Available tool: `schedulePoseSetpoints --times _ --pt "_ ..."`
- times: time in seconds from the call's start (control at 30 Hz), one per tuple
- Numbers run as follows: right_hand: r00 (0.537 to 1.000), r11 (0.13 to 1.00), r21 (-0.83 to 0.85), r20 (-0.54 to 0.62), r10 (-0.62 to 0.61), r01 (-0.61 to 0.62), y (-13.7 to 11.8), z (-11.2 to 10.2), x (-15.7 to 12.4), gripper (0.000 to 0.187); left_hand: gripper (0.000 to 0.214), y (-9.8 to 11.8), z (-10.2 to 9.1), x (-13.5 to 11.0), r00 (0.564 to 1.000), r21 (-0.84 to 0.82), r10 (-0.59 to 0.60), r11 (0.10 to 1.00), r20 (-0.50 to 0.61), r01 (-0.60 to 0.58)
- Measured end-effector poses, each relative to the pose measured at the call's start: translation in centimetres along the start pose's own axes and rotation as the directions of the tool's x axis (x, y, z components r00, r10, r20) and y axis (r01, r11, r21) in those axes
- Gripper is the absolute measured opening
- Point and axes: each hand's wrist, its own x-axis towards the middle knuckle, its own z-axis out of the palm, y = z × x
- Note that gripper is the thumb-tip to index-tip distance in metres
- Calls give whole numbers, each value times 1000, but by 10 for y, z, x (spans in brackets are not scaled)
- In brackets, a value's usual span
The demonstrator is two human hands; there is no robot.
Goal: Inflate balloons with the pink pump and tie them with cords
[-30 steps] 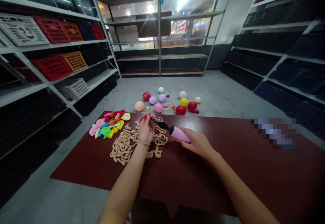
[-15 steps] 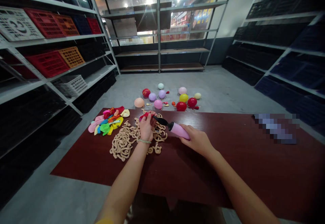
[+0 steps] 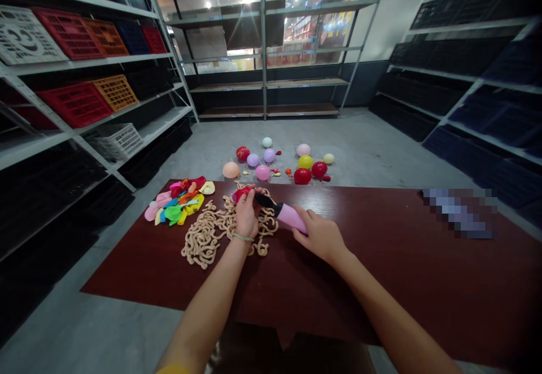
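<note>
My left hand (image 3: 248, 216) is closed, holding a red balloon (image 3: 242, 194) at the black nozzle end of a balloon pump. The pump's pink barrel (image 3: 292, 217) slants down to the right, and my right hand (image 3: 322, 235) is wrapped round it. Under and beside my left hand lies a pile of beige, curly, worm-like pieces (image 3: 202, 241). Limp balloons (image 3: 180, 200) in several colours are heaped to the left of that pile. The balloon's neck is hidden by my fingers.
The dark red table (image 3: 381, 272) holds all this, with a blurred purplish item (image 3: 457, 213) at its right. Several inflated balloons (image 3: 302, 176) lie on the floor past the far edge. Shelves with crates (image 3: 76, 105) stand left; more shelves (image 3: 271, 86) stand behind and right.
My right hand has moved left with the pink barrel, closer to my left hand, so less of the black part shows. The red balloon stays in my left hand, still small.
</note>
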Motion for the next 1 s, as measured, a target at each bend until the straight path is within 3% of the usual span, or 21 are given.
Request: schedulePoseSetpoints --times 0.1,0.2,0.27,0.37,0.6,0.73,0.8,0.93,1.0 --pt "1000 993 114 12 -23 21 -12 3 0 57 26 0 3 -1 1000 -88 -8 996 16 10" --pt "997 979 191 6 -78 76 -19 8 1 54 31 1 9 0 997 -144 73 987 -19 -75" --pt "994 976 189 -6 -106 105 -19 12 3 57 30 2 15 4 987 -130 141 980 -71 -149" --pt "999 989 141 9 -54 52 -10 14 3 63 26 6 24 17 968 -49 211 974 -133 -219" --pt "998 996 88 60 12 -17 14 9 -1 57 17 52 19 63 932 17 255 966 -258 -259" --pt "998 993 119 61 3 -10 5 7 -2 56 18 67 19 63 934 26 264 964 -240 -265" --pt "998 990 137 55 36 -44 -1 7 -3 56 19 56 27 50 949 45 241 971 -205 -237" --pt "991 973 190 40 124 -130 -5 6 -5 56 21 7 48 17 985 136 169 977 -33 -164" --pt "988 967 205 28 149 -151 -4 4 -6 56 25 -13 55 10 989 192 148 971 -22 -141"
